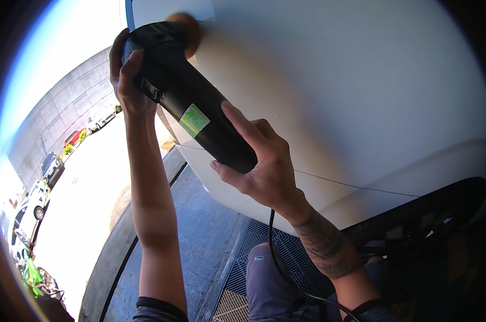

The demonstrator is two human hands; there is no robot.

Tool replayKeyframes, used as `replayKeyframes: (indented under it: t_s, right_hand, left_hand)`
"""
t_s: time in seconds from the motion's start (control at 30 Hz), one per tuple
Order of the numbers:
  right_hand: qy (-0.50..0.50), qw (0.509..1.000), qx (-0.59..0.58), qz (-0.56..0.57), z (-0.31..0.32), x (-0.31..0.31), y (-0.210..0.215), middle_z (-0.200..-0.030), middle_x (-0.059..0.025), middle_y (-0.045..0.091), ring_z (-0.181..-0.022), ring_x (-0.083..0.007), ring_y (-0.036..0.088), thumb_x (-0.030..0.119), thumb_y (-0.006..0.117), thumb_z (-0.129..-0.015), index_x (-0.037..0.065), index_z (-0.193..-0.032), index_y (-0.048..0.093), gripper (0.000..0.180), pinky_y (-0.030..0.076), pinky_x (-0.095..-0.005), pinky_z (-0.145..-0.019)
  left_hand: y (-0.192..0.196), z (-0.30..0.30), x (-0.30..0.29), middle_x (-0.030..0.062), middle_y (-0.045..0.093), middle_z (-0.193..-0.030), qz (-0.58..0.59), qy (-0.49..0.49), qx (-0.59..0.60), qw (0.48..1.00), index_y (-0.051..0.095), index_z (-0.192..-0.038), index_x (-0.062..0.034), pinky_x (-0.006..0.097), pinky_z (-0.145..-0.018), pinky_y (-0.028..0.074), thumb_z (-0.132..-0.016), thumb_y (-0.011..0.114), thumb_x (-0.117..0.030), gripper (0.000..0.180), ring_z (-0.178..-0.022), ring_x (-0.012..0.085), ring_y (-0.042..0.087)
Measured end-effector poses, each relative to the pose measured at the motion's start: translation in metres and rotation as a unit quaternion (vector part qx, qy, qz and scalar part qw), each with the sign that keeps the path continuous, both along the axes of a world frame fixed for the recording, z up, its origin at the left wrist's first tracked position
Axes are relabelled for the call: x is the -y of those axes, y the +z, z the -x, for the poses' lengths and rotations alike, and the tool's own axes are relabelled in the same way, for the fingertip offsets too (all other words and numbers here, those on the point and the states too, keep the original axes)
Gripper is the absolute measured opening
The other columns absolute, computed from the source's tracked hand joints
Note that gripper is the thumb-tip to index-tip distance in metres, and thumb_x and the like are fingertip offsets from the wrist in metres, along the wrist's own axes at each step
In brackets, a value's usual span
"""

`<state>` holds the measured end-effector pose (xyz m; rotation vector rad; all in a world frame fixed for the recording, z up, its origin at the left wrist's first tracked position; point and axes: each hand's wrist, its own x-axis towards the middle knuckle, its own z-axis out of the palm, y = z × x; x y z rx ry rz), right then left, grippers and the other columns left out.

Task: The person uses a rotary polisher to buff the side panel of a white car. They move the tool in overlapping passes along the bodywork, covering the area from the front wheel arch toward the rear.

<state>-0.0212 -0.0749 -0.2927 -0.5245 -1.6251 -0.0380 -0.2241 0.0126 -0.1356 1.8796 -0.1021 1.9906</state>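
A white vehicle panel takes up the most space, sweeping from twelve o'clock round to four, with a thin dark seam curving across its lower part. Sunlit pavement spreads from nine o'clock down toward eight, and blue-grey concrete floor lies at seven. A pale wall of large blocks rises between nine and ten o'clock. The black power tool slants from eleven o'clock down to the middle, its head high and its butt end low. A dark grating lies between five and six o'clock, partly behind the person's grey-clad leg. The right hand, just off centre toward three o'clock, grips the tool's butt end, its thumb beneath and a finger stretched along the upper side. The left hand, at ten o'clock, is curled around the tool's head, thumb and fingers clasping it. A round orange-brown pad, at eleven o'clock, is blurred and appears to meet the panel. A red car is parked at nine o'clock. A green label sits on the tool's casing, and a thin black cord trails from six o'clock toward five.
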Motion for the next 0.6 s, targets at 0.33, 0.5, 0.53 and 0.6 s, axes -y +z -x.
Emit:
replayKeyframes:
  t_s: [0.33,0.5,0.53,0.6]
  right_hand:
    - [-0.018,0.999,0.028,0.013,0.022,-0.022,0.005,-0.095,-0.0138,0.058,-0.075,-0.0214,0.064,0.019,0.081,-0.072,0.013,-0.148,0.042,0.086,0.057,-0.0346,-0.070]
    - [-0.013,0.999,0.042,0.031,0.031,-0.032,0.005,-0.093,-0.0164,0.058,-0.073,-0.0249,0.066,0.021,0.082,-0.073,0.016,-0.148,0.042,0.086,0.058,-0.0376,-0.067]
    - [-0.018,0.998,0.056,0.037,0.033,-0.034,0.008,-0.094,-0.0171,0.057,-0.073,-0.0259,0.066,0.023,0.082,-0.073,0.017,-0.150,0.040,0.088,0.059,-0.0381,-0.067]
    - [-0.019,0.996,0.072,0.052,0.040,-0.036,0.013,-0.095,-0.0176,0.056,-0.073,-0.0265,0.066,0.023,0.081,-0.073,0.018,-0.151,0.038,0.089,0.058,-0.0380,-0.068]
  left_hand:
    - [-0.004,0.034,-0.029,0.0224,0.060,-0.116,-0.001,0.010,0.011,1.000,0.042,-0.139,-0.0002,0.045,-0.090,0.058,-0.080,0.067,-0.023,0.068,-0.102,0.0351,0.066]
    - [-0.014,0.049,-0.040,0.0225,0.060,-0.117,-0.012,0.037,0.005,0.999,0.039,-0.141,-0.0016,0.047,-0.089,0.058,-0.083,0.064,-0.024,0.068,-0.103,0.0352,0.066]
    - [-0.014,0.055,-0.042,0.0224,0.060,-0.118,-0.004,0.013,0.003,1.000,0.039,-0.142,-0.0017,0.047,-0.089,0.058,-0.083,0.064,-0.025,0.068,-0.103,0.0351,0.066]
    - [-0.012,0.068,-0.051,0.0225,0.059,-0.120,0.010,-0.007,0.003,1.000,0.038,-0.143,-0.0030,0.047,-0.089,0.057,-0.083,0.064,-0.026,0.069,-0.104,0.0350,0.065]
